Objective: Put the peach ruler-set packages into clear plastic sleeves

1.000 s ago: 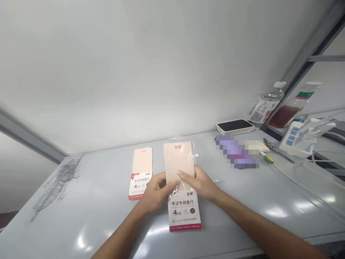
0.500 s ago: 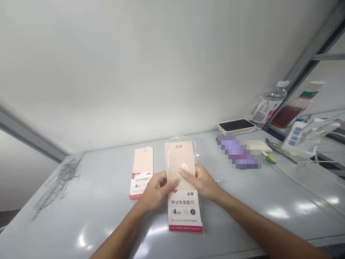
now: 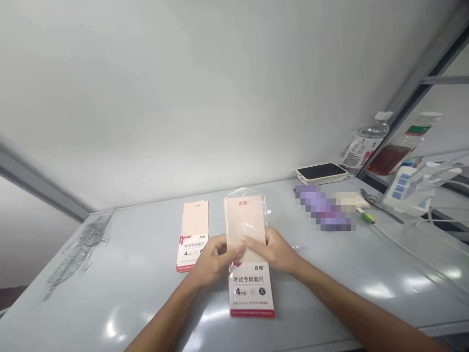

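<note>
The left hand (image 3: 212, 261) and right hand (image 3: 274, 252) are clamped on a clear plastic bag (image 3: 245, 192) holding a peach paper packet (image 3: 251, 291), lower centre of frame.

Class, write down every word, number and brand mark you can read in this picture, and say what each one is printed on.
"考试专用套尺": on the bagged packet held in both hands
"4件套": same packet
"20": same packet, in a black circle
"考试专用套尺": on the packet lying on the table
"4件套": same table packet
Too blurred: the red brand marks, the small print, the bottle label

wht wall (image 3: 183, 88), gry desk (image 3: 120, 259), metal frame (image 3: 428, 63), lt glare (image 3: 377, 291)
</note>
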`<action>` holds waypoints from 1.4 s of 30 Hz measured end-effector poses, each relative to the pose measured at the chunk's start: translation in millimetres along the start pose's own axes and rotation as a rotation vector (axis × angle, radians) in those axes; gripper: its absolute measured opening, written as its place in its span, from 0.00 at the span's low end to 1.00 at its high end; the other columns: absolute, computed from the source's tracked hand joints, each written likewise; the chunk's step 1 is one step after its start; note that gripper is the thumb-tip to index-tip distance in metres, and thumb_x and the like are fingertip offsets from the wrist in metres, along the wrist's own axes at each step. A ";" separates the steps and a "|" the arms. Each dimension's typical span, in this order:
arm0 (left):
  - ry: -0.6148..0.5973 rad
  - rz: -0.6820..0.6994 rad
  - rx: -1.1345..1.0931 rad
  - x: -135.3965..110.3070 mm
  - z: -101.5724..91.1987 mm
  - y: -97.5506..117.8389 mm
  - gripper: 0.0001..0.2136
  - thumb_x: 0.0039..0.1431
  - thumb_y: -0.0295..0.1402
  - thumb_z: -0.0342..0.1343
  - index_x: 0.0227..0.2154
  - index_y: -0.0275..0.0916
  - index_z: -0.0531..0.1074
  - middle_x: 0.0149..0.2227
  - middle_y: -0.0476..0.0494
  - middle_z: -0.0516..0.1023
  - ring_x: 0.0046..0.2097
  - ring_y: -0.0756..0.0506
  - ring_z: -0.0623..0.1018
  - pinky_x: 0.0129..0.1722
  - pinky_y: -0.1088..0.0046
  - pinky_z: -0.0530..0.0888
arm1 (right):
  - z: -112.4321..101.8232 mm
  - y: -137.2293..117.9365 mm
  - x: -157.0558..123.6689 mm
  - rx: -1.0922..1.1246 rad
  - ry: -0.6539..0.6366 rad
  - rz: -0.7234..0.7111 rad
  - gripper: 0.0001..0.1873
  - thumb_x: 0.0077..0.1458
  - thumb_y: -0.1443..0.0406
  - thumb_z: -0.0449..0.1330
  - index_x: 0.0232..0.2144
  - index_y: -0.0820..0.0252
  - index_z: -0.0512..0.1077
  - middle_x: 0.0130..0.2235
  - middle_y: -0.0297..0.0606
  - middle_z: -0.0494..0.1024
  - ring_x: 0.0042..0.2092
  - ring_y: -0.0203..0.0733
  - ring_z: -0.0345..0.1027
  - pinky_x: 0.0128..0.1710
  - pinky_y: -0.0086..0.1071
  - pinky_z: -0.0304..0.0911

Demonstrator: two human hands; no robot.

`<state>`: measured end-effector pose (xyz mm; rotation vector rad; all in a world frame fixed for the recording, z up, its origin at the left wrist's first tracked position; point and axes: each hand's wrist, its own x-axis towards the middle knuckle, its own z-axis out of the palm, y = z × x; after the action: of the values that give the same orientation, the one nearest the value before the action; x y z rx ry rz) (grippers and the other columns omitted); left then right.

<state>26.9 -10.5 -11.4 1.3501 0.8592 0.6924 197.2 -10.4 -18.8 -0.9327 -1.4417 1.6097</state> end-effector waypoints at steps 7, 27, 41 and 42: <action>0.145 0.049 0.051 5.2 2.6 -6.2 0.13 0.53 0.42 0.51 0.28 0.35 0.67 0.22 0.49 0.68 0.23 0.53 0.67 0.22 0.77 0.63 | -6.5 1.3 5.9 -0.010 0.171 0.006 0.18 0.50 0.53 0.54 0.32 0.63 0.68 0.28 0.37 0.74 0.28 0.40 0.69 0.25 0.30 0.63; 0.317 0.006 0.071 11.0 -18.4 -4.6 0.17 0.53 0.45 0.49 0.27 0.34 0.72 0.24 0.45 0.72 0.24 0.50 0.71 0.22 0.75 0.68 | -9.5 -1.8 4.5 -0.245 0.083 -0.005 0.18 0.52 0.52 0.51 0.37 0.60 0.66 0.33 0.38 0.75 0.32 0.42 0.70 0.29 0.33 0.63; 0.134 0.115 1.231 6.0 -15.4 -20.8 0.23 0.56 0.48 0.41 0.52 0.46 0.61 0.57 0.45 0.62 0.59 0.40 0.56 0.58 0.51 0.42 | -85.2 11.9 16.6 -1.448 0.588 0.424 0.29 0.47 0.46 0.50 0.36 0.68 0.68 0.41 0.54 0.68 0.45 0.58 0.61 0.38 0.42 0.57; 0.139 0.107 1.271 7.0 -12.0 -25.2 0.26 0.56 0.49 0.41 0.55 0.45 0.56 0.59 0.45 0.57 0.61 0.39 0.52 0.58 0.51 0.40 | -87.9 11.6 16.9 -1.421 0.586 0.454 0.30 0.45 0.45 0.51 0.35 0.68 0.67 0.40 0.54 0.69 0.44 0.57 0.63 0.37 0.41 0.58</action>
<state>19.1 -1.0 -37.4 2.4931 1.4411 0.2641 267.8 42.1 -39.0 -2.3700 -1.8847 0.1851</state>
